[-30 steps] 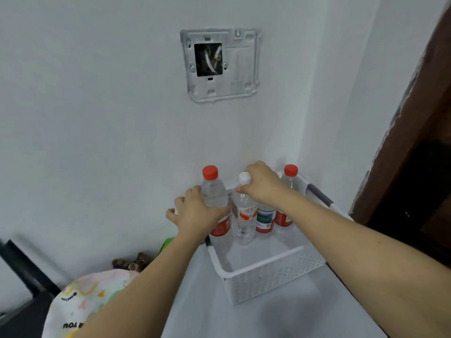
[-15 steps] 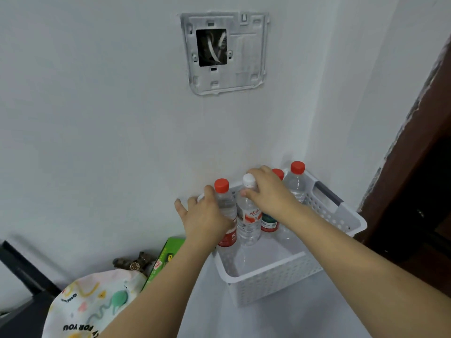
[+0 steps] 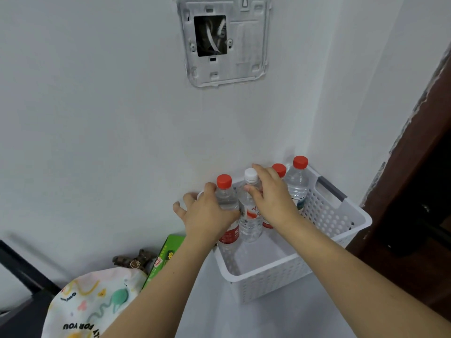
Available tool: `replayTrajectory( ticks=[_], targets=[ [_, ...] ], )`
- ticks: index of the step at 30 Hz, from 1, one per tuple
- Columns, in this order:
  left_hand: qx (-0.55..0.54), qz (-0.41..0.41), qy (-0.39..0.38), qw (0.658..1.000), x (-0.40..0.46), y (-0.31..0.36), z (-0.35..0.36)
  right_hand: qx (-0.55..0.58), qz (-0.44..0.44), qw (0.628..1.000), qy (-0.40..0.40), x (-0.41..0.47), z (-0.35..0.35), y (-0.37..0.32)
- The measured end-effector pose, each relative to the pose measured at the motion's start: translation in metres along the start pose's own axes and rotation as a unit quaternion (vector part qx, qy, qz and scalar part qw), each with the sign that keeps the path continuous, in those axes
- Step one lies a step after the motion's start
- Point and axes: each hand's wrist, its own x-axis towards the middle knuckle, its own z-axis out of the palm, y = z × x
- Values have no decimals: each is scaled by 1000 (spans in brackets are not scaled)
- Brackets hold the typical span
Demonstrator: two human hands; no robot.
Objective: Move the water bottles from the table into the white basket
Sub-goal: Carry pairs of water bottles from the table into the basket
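Note:
A white perforated basket stands on the table in the corner of the walls. Several water bottles stand upright along its far side. My left hand grips a red-capped bottle with a red label at the basket's far left. My right hand grips the neck of a white-capped bottle beside it. Behind my right hand a second red cap shows, its bottle mostly hidden. A third red-capped bottle stands free at the far right.
A grey handle is on the basket's right end. Left of the basket lie a green box, a brown hair clip and a patterned cloth bag. Dark wooden furniture stands close on the right. A wall mounting plate hangs above.
Both bottles have come down into the basket and now stand along its far side. My hands followed them down and still hold them.

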Motion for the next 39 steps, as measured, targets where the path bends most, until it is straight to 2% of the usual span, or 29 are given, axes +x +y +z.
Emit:
replayTrajectory(
  ticks=[13, 18, 22, 26, 31, 39],
  targets=[
    [-9, 2, 10, 1000, -4, 0, -7, -6, 38, 998, -46, -13, -19, -16],
    [-84, 96, 42, 991, -19, 14, -29, -37, 55, 997, -44, -26, -48, -36],
    [12, 224, 59, 973, -27, 33, -57, -61, 64, 996, -11, -49, -88, -57],
    [67, 336, 72, 937, -42, 53, -78, -102, 76, 991, 50, -84, -128, -75],
    [48, 450, 97, 886, -75, 94, -88, -173, 119, 971, 113, -147, -177, -96],
    [1, 560, 89, 824, -173, 162, -93, -242, 201, 933, 173, -273, -262, -124]
  ],
)
